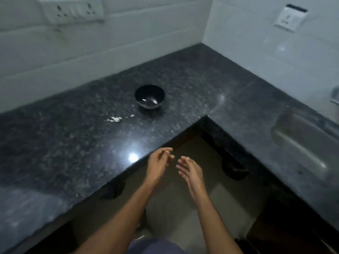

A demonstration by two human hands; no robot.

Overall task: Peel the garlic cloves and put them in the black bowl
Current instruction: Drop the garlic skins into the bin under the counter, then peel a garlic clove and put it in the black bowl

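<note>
Garlic scraps (116,119) lie at eleven o'clock from the nearer left hand (159,162) (fingers loosely curled, apparently empty); right hand (190,169) spread.

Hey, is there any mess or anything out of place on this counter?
Yes: pale scraps, likely garlic skin, lie scattered on the dark counter just left and in front of the black bowl, not gathered up. Nothing else looks odd.

bowl (149,96) on counter (183,85) | peel scraps (116,119) near its front-left | sink (302,143) far right
</note>
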